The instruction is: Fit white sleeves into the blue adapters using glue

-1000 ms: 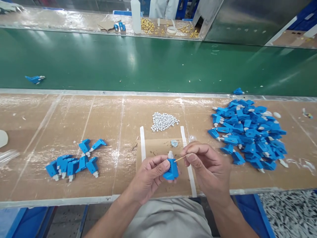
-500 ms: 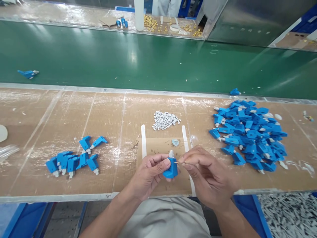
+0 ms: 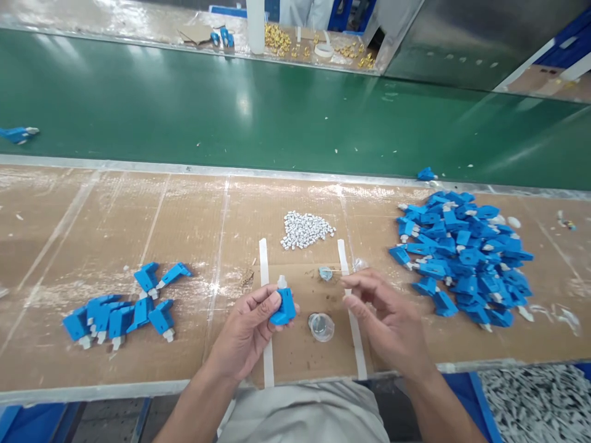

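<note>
My left hand (image 3: 252,329) pinches a blue angled plastic part (image 3: 286,306) with a light grey tip pointing up. To the right, my right hand (image 3: 385,320) hovers over the taped board, thumb and forefinger apart with no stick visible between them. By its fingertips, a thin wooden stick (image 3: 335,271) lies across a small pale-blue lump (image 3: 325,273). Between the hands sits a small clear round cup (image 3: 322,327). Beyond them is a pile of small light grey pieces (image 3: 307,230).
A big heap of blue parts (image 3: 466,258) lies right, with a smaller group (image 3: 120,317) left. The green belt (image 3: 258,117) runs behind the cardboard-covered table (image 3: 184,209), carrying a blue part (image 3: 18,134). A bin of grey pieces (image 3: 540,400) stands below right.
My left hand has moved left with the blue part, uncovering the clear cup. My right hand has drawn away from the part; the thin stick it held no longer shows. The view has shifted slightly.
</note>
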The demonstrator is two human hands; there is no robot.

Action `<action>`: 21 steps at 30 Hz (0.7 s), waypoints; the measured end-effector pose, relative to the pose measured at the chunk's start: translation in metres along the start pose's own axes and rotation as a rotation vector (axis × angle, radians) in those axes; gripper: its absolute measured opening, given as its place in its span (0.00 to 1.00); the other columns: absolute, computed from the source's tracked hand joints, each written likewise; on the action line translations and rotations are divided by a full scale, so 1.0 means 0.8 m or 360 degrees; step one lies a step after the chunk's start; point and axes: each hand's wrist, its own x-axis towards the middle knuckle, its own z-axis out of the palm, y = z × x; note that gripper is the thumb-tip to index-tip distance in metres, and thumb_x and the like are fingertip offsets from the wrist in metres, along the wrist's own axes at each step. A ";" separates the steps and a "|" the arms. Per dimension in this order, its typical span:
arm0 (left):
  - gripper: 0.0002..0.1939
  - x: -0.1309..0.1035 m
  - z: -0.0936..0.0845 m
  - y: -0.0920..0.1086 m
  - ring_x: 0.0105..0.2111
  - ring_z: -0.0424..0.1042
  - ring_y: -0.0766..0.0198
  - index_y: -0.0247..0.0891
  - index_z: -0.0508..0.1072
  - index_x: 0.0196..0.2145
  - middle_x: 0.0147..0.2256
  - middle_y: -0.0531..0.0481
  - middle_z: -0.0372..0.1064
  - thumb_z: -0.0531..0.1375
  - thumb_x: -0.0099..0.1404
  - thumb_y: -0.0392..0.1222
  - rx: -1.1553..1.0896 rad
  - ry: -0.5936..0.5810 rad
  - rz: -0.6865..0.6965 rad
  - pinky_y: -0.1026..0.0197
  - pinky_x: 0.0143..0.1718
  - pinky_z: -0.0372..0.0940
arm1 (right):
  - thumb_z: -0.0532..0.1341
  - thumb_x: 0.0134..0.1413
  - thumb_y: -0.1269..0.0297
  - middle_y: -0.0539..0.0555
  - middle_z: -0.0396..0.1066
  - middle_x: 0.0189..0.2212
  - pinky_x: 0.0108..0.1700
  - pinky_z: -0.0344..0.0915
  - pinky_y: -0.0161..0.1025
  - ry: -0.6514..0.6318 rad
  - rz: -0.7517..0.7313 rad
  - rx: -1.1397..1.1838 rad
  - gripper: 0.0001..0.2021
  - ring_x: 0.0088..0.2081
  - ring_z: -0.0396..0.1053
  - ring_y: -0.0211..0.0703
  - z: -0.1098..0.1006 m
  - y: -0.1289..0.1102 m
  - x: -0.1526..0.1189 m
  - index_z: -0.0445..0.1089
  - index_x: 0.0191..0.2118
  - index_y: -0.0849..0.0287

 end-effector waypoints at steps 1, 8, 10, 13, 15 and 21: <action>0.09 0.001 0.001 0.001 0.31 0.70 0.70 0.34 0.78 0.38 0.32 0.47 0.73 0.64 0.67 0.43 0.0015 -0.0009 -0.0001 0.70 0.33 0.67 | 0.61 0.68 0.65 0.53 0.70 0.38 0.37 0.65 0.40 0.0069 -0.0036 -0.0134 0.06 0.34 0.68 0.44 -0.005 0.007 0.016 0.72 0.47 0.54; 0.10 0.010 0.012 0.024 0.33 0.68 0.69 0.33 0.77 0.35 0.32 0.48 0.68 0.64 0.67 0.44 0.0151 -0.0011 -0.0043 0.70 0.36 0.65 | 0.53 0.70 0.68 0.57 0.70 0.34 0.38 0.65 0.41 -0.0204 -0.0457 -0.0888 0.12 0.36 0.70 0.49 -0.023 0.059 0.124 0.75 0.43 0.59; 0.11 0.013 0.011 0.027 0.31 0.66 0.70 0.33 0.76 0.34 0.30 0.49 0.67 0.63 0.68 0.44 0.0147 -0.0012 -0.0045 0.70 0.35 0.64 | 0.53 0.70 0.68 0.57 0.70 0.33 0.36 0.64 0.40 -0.0276 -0.0477 -0.0915 0.13 0.35 0.70 0.48 -0.022 0.065 0.134 0.75 0.41 0.58; 0.11 0.017 0.009 0.027 0.30 0.64 0.71 0.33 0.75 0.33 0.29 0.50 0.65 0.63 0.68 0.45 0.0121 0.0007 -0.0062 0.71 0.33 0.63 | 0.53 0.70 0.67 0.57 0.70 0.33 0.33 0.60 0.38 -0.0384 -0.0493 -0.0927 0.13 0.34 0.68 0.47 -0.020 0.066 0.141 0.75 0.39 0.58; 0.11 0.019 0.007 0.026 0.30 0.65 0.71 0.33 0.75 0.33 0.29 0.50 0.65 0.63 0.68 0.44 0.0115 0.0018 -0.0080 0.71 0.34 0.63 | 0.53 0.69 0.68 0.57 0.69 0.33 0.31 0.57 0.38 -0.0443 -0.0480 -0.0936 0.13 0.32 0.66 0.46 -0.019 0.064 0.146 0.74 0.37 0.58; 0.10 0.021 0.010 0.025 0.31 0.66 0.70 0.33 0.76 0.34 0.30 0.49 0.66 0.63 0.68 0.44 0.0102 0.0024 -0.0115 0.70 0.34 0.64 | 0.51 0.66 0.71 0.57 0.67 0.32 0.31 0.56 0.40 -0.0514 -0.0392 -0.0817 0.12 0.31 0.63 0.46 -0.022 0.053 0.155 0.68 0.33 0.59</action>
